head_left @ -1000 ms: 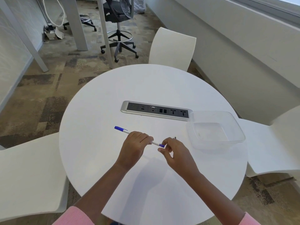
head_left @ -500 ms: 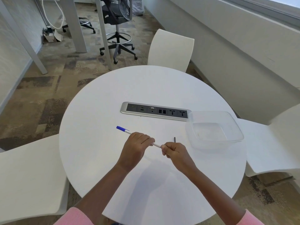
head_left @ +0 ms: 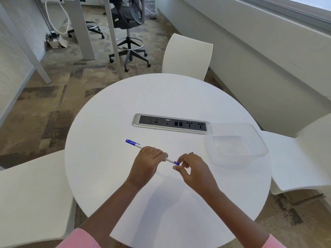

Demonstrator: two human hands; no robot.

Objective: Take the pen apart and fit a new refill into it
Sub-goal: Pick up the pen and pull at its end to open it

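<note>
While the left hand (head_left: 147, 163) is wrapping closed around the middle of the pen (head_left: 169, 160), the right hand (head_left: 192, 169) is pinching narrowly at the small blue end piece (head_left: 177, 163) with thumb and forefinger. One pen is being held just above the round white table (head_left: 111, 122), toward its six o'clock side. Its long axis is running from about ten o'clock, where the blue cap (head_left: 131, 141) is sticking out past the left fist, down to about four o'clock, where the blue end piece is meeting the right fingertips. So the part to be worked is lying at the right hand's nine o'clock, touching its fingers, and that hand is the nearer one; by my reading the coming pull or twist has to follow that same slanted line. A small dark bit (head_left: 192, 152) is showing just behind the right hand; what it is I cannot tell. One clear plastic tray (head_left: 258, 135) is sitting at three o'clock, with one socket strip (head_left: 171, 124) lying mid-table. No spare refill is showing.
</note>
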